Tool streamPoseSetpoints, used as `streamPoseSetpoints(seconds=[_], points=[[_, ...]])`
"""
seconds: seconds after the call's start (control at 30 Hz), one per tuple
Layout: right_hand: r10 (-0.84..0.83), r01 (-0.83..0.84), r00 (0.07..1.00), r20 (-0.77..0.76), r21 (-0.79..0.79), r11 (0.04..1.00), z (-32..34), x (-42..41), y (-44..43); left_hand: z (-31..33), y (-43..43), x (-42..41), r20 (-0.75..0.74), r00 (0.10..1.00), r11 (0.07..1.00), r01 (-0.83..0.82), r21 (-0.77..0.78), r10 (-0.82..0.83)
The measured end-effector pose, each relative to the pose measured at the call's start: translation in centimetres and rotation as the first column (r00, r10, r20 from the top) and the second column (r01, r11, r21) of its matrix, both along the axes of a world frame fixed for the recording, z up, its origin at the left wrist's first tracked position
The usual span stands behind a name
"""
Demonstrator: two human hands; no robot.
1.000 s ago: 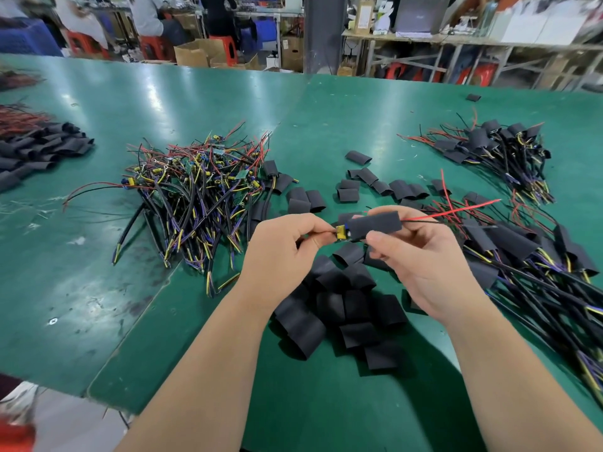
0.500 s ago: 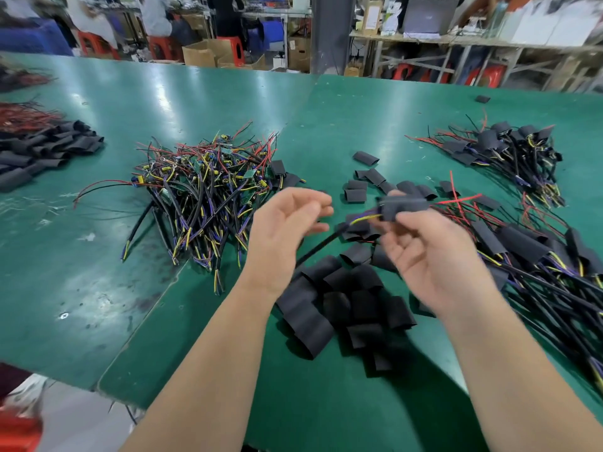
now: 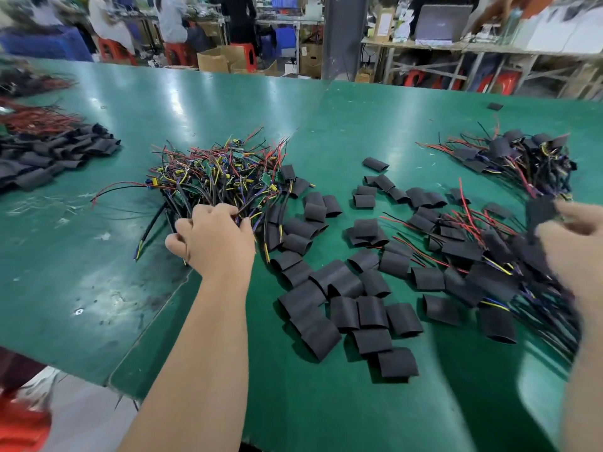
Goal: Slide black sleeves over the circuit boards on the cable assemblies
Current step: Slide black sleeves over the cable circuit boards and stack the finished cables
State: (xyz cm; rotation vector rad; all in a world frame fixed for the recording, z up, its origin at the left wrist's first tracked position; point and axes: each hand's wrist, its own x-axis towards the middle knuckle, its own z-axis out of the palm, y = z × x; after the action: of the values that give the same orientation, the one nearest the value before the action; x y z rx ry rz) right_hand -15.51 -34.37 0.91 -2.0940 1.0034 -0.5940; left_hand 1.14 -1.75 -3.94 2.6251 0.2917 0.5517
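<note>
A tangled pile of bare cable assemblies (image 3: 215, 177) with small green circuit boards lies left of centre. My left hand (image 3: 212, 239) is dug into its near edge, fingers curled round some of the cables. Loose black sleeves (image 3: 346, 308) are scattered across the middle of the green table (image 3: 81, 288). At the right edge my right hand (image 3: 574, 249) is blurred by motion and pinches a sleeved cable assembly (image 3: 540, 208) above the heap of sleeved assemblies (image 3: 489, 256).
A second heap of sleeved assemblies (image 3: 522, 158) lies at the back right. More black sleeves (image 3: 49, 158) and red wires (image 3: 36, 120) sit at the far left. The table's near edge runs along the bottom left. People on stools and shelves stand behind the table.
My left hand let go of the cable and reached left into the bare pile. My right hand swung right, carrying the sleeved assembly over the right heap.
</note>
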Motion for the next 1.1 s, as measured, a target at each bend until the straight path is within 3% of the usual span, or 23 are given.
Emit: streamPoseSetpoints(seconds=[0.07,0.13,0.2,0.27,0.33,0.4,0.47,0.53,0.63,0.7,0.8,0.97,1.1], points=[[-0.104,0.097,0.992,-0.068,-0.110,0.989,-0.6,0.1,0.2,0.0,0.2,0.3,-0.018,0.999,1.000,-0.031,0.000,0.031],[-0.180,0.165,0.983,-0.038,-0.246,0.955,-0.2,0.1,1.7,-0.1,0.2,0.6,-0.036,0.998,0.999,-0.048,0.004,0.048],[-0.162,0.174,0.985,0.064,-0.338,0.925,0.1,0.3,3.5,0.0,0.1,0.6,-0.052,0.997,0.999,-0.049,0.021,0.050],[-0.051,0.101,0.988,0.148,-0.356,0.929,0.5,0.6,5.3,0.3,-0.1,0.5,0.031,0.999,1.000,-0.023,0.004,0.023],[0.076,-0.028,0.983,0.165,-0.278,0.960,0.2,1.2,6.9,0.8,-0.3,-0.1,0.219,0.976,0.995,0.039,-0.092,-0.018],[0.240,-0.235,0.965,0.107,-0.055,0.970,-0.3,1.5,8.2,1.5,-0.7,-1.1,0.416,0.903,0.973,0.182,-0.142,-0.108],[0.440,-0.459,0.888,0.134,0.237,0.856,-1.1,2.0,9.8,1.9,-1.4,-2.2,0.519,0.810,0.926,0.368,-0.086,-0.274],[0.498,-0.604,0.797,0.342,0.442,0.664,-1.6,2.4,11.1,2.0,-2.5,-3.2,0.505,0.739,0.842,0.538,-0.045,-0.446],[0.359,-0.751,0.619,0.698,0.394,0.529,-1.4,2.9,11.6,1.8,-3.7,-4.0,0.432,0.672,0.731,0.681,-0.042,-0.601],[0.317,-0.755,0.564,0.763,0.320,0.573,-1.2,3.0,11.2,1.7,-3.9,-4.1,0.384,0.662,0.700,0.712,-0.053,-0.644],[0.337,-0.668,0.616,0.712,0.246,0.702,-1.1,2.9,11.0,1.7,-3.7,-4.2,0.343,0.643,0.660,0.747,-0.082,-0.685],[0.321,-0.598,0.719,0.616,0.315,0.737,-1.8,3.6,12.5,2.2,-4.8,-5.5,0.276,0.454,0.459,0.887,-0.052,-0.847],[0.234,-0.524,0.787,0.571,0.417,0.743,-2.1,4.1,12.9,1.8,-5.6,-6.0,0.309,0.434,0.461,0.887,0.016,-0.846]])
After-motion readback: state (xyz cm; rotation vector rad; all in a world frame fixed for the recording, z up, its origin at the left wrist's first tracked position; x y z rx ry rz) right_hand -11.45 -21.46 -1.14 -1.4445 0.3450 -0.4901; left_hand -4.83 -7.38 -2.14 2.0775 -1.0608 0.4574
